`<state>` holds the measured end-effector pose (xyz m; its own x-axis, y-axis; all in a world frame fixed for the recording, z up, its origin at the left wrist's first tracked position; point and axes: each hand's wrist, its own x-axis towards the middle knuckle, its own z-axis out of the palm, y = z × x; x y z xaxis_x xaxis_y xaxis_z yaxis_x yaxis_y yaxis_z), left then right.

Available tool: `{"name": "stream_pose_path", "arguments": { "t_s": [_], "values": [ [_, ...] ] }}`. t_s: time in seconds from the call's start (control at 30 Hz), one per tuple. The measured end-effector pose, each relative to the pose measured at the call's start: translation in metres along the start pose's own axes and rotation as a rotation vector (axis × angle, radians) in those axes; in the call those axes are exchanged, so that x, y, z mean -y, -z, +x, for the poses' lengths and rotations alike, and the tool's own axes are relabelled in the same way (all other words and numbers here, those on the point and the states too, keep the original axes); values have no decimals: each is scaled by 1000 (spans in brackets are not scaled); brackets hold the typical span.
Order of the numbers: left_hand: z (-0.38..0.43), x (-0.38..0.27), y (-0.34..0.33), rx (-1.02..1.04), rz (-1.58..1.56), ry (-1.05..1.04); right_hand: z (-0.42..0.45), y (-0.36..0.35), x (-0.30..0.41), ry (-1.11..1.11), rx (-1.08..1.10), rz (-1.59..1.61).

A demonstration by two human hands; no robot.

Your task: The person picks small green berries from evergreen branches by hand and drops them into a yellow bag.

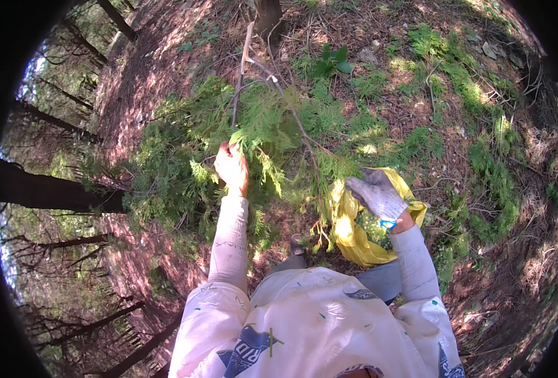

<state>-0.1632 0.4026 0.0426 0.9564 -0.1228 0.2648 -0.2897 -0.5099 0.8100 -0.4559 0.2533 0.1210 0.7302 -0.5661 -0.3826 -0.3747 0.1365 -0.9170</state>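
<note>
My bare left hand (232, 167) is closed around a light green sprig (238, 138) of scale-leaved conifer foliage. It is among the leafy part of a cut branch (295, 115), whose pale broken end points away from me. My right hand (378, 191), in a grey-white work glove with a blue band at the wrist, grips the rim of a yellow plastic bag (349, 236); its fingertips are partly hidden. Small green sprigs (372, 226) show inside the bag's mouth. Foliage of the branch hangs against the bag's left side, close to the gloved thumb.
A tree trunk (268, 21) stands straight ahead, and a thicker dark trunk (61, 189) rises at left. Cut green foliage (493, 179) lies scattered on the right. Dry needles and twigs cover the ground (165, 61). My shoe (297, 244) shows below the branch.
</note>
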Motion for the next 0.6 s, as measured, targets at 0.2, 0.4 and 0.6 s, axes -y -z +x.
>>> {"name": "stream_pose_path", "arguments": {
  "t_s": [0.2, 0.4, 0.6],
  "values": [
    [35, 14, -3, -120, -477, 271, -39, 35, -59, 87, -513, -48],
    [60, 59, -4, 558, -717, 222, -40, 31, -75, 202, -371, -782],
    [26, 63, -37, 622, -1019, 712, -34, -7, 6, 235, 26, 166]
  ]
}}
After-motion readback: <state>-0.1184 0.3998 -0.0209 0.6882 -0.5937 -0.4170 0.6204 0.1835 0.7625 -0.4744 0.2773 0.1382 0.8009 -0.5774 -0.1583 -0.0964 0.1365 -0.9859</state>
